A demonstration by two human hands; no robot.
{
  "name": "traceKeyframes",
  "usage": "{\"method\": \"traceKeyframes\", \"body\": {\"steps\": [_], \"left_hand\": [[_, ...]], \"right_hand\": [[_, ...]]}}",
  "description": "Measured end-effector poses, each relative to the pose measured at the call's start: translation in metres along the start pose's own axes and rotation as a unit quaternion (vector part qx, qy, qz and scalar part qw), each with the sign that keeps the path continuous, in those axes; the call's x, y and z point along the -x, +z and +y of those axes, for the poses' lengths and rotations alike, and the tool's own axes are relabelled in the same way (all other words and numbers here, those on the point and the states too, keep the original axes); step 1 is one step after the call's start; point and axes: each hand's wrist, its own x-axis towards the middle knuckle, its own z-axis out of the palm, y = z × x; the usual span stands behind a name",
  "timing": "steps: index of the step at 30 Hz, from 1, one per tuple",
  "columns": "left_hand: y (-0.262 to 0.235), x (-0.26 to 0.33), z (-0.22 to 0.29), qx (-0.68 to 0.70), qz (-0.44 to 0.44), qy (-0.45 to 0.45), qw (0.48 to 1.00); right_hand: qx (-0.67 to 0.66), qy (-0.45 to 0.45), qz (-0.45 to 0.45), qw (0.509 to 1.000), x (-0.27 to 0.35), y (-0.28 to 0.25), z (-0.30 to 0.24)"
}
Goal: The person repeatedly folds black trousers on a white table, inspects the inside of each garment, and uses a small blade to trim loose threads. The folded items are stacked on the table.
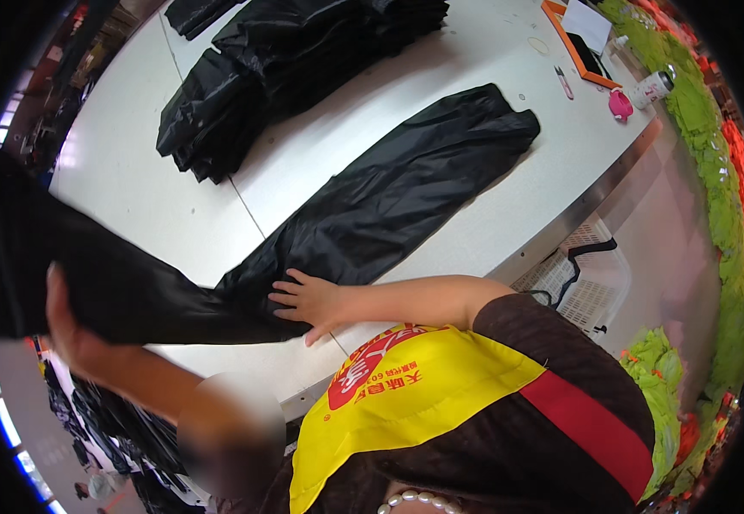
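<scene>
A long piece of shiny black fabric [415,184], seemingly a garment, lies diagonally over the white table, with its left part lifted off the surface. My right hand [308,300] lies on the fabric near the table's front edge, palm down and fingers spread. At the far left, my left hand [70,325] is raised against the lifted part and seems to grip it. Motion smears that hand, and most of its fingers are hidden.
Stacks of folded black fabric [278,68] sit at the back of the table [466,240]. An orange tray [579,51], pink snips [565,83] and a white bottle [651,89] are at the far right. Beyond the edge are a white plastic basket [599,274] and heaped green fabric [706,128].
</scene>
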Motion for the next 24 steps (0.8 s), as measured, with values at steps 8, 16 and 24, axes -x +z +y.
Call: {"method": "traceKeyframes", "body": {"steps": [8,16,24], "left_hand": [[0.237,0.147,0.099,-0.010,-0.467,0.041,0.883],[0.308,0.249,0.069,0.000,-0.579,0.092,0.810],[0.151,0.187,0.029,-0.159,-0.488,0.190,0.837]], "right_hand": [[-0.155,0.073,0.097,0.980,0.063,0.034,-0.004],[-0.505,0.082,0.089,0.854,0.073,0.071,0.005],[-0.272,0.088,-0.111,0.952,0.126,-0.034,-0.009]]}}
